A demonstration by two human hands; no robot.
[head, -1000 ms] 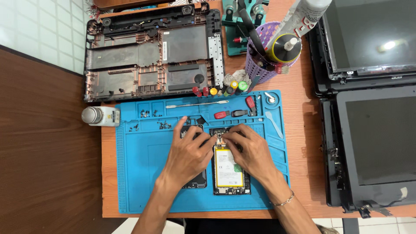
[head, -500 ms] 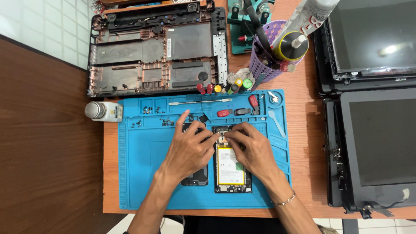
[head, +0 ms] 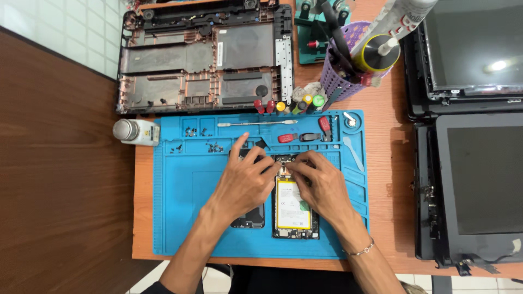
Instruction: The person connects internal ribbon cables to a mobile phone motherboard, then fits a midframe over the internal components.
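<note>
An opened phone (head: pixel 295 212) with a white and yellow battery lies face down on a blue repair mat (head: pixel 180 218). My left hand (head: pixel 246 181) rests over a black phone cover (head: pixel 249 219) to its left, fingertips reaching the phone's top edge. On the phone's upper part sits my right hand (head: pixel 321 185), fingers pinched at a small part near the top. Whether either hand holds a tool is hidden by the fingers.
Small screws (head: pixel 213 147), a metal spudger (head: pixel 255 123), red and black small tools (head: pixel 287 138) lie in the mat's top trays. A laptop base shell (head: pixel 201 60) sits behind, a white bottle (head: pixel 136 132) left, a purple tool cup (head: pixel 348 71) and laptop screens (head: pixel 479 174) right.
Both hands stay on the phone's top edge; the fingers shift slightly. The camera view has drifted a little.
</note>
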